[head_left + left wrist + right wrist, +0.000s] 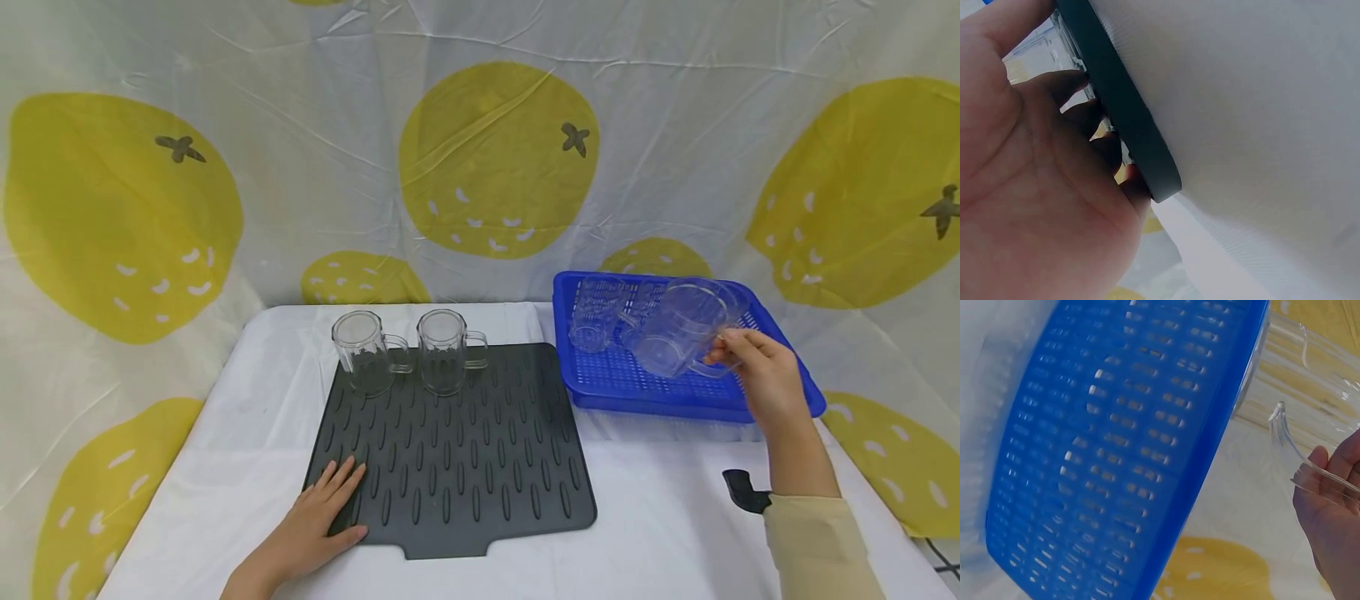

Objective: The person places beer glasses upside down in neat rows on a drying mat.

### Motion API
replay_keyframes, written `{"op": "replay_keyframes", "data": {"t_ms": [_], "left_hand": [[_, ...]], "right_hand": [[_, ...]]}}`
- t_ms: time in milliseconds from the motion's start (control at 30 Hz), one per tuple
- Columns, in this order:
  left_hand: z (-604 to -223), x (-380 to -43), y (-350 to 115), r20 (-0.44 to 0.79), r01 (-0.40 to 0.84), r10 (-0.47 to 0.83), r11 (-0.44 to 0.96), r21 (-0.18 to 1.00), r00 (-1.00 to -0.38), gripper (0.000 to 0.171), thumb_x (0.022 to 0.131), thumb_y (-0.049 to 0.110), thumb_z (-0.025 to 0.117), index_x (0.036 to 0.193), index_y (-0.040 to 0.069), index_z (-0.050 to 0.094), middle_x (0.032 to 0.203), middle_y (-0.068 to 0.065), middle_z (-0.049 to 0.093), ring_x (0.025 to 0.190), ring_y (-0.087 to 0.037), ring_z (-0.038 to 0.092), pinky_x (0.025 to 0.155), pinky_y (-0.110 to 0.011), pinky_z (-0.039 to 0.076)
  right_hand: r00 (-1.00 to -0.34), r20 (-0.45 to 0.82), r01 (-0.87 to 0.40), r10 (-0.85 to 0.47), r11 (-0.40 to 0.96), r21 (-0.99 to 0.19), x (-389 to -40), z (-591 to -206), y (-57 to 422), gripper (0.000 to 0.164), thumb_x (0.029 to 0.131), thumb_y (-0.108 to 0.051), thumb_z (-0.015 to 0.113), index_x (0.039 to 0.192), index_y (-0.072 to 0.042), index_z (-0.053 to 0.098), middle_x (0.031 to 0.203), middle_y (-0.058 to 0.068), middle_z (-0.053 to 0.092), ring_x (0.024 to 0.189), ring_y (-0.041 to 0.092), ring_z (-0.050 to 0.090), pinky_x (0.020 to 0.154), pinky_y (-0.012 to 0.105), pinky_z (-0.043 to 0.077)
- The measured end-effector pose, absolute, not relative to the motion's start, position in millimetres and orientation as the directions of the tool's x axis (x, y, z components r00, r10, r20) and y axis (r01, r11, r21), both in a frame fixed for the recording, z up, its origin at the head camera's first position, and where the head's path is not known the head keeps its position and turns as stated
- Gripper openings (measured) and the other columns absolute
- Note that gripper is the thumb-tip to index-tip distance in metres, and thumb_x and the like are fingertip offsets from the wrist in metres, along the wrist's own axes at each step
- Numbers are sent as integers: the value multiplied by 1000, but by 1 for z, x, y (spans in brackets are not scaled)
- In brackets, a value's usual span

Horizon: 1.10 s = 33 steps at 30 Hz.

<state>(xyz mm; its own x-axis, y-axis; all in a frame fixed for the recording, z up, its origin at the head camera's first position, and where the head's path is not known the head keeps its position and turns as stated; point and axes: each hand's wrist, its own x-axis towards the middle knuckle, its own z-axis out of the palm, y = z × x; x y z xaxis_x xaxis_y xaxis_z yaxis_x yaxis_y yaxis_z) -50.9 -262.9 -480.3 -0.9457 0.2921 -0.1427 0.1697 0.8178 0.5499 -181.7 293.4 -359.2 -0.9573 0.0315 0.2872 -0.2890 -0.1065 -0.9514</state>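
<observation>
My right hand (767, 375) grips a clear glass mug (678, 327) by its handle, tilted over the blue basket (660, 405). In the right wrist view, the fingers (1310, 481) curl at the mug's handle, and the mug body (1310, 375) shows past the basket rim. My left hand (318, 517) rests with spread fingers on the front left edge of a dark ridged mat (457, 467). From the left wrist, the mat's edge (1129, 119) appears beside the fingertips. Two glass mugs (367, 358) stand upright at the mat's back left, handles to the right.
More clear glassware (592, 321) sits inside the basket, partly hidden by the held mug. A white cloth (637, 508) covers the table, and a lemon-patterned curtain (495, 167) hangs behind it. A black strap piece (742, 492) sticks out by my right sleeve (817, 542).
</observation>
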Motion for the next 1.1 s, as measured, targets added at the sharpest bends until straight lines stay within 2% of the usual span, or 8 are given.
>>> {"op": "replay_keyframes", "data": {"t_ms": [233,500,767,1100], "left_hand": [[-481,-52,-263,-162,149,283,817,558,-945,84,88,48,67,153,10,32,160,-15,20,144,-46,11,107,-70,14],[-479,-51,-263,-157,157,290,814,560,-944,83,88,48,67,153,9,33,159,-17,21,144,-47,11,106,-71,14],[-482,-54,-263,-159,149,284,813,562,-946,83,88,48,67,154,10,32,160,-15,20,144,-45,10,107,-70,14],[-485,-54,-264,-148,164,294,809,565,-944,83,89,49,66,153,9,32,159,-16,21,144,-46,12,106,-71,15]], "right_hand": [[-965,260,-261,15,-21,-965,-182,-360,280,21,102,-18,54,92,-7,69,86,-5,64,79,5,65,83,19,37],[-951,308,-308,-15,-17,-951,-186,-362,261,22,102,-12,51,90,-2,67,84,-3,65,78,8,64,81,17,44],[-939,335,-330,-73,-70,-941,-189,-362,241,24,103,-9,49,87,-4,66,83,-1,63,76,10,64,81,18,48],[-934,328,-322,-145,-65,-945,-190,-366,219,24,103,-12,49,88,-4,65,83,-1,63,77,10,63,82,19,48]]}}
